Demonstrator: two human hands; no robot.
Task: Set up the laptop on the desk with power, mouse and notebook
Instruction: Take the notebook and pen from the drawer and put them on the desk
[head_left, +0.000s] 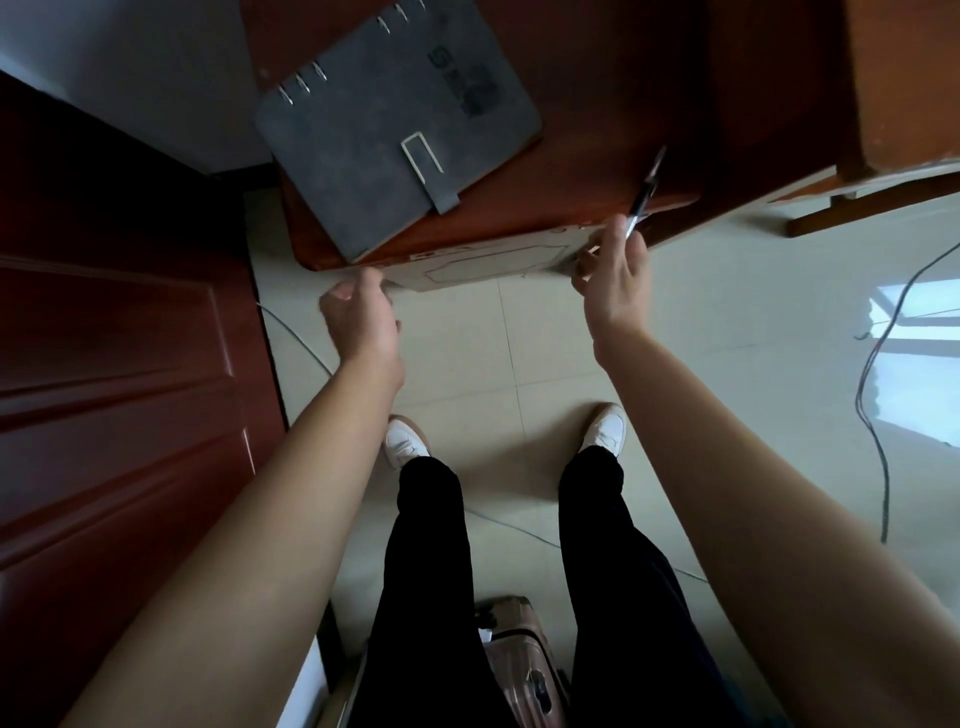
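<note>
**Desk edge: notebook down, pen in hand**

The grey notebook (395, 130) lay closed on the desk (597, 156) corner, overhanging its front edge. The right hand (615, 275) pinched a pen (644, 195) at the desk edge. The left hand (361, 312) was loosely curled, holding nothing, touching the desk front

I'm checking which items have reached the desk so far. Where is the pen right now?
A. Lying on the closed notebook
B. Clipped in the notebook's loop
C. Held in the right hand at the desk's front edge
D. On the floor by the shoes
C: the right hand has its fingers around the pen at the desk edge, apart from the closed notebook.
</note>
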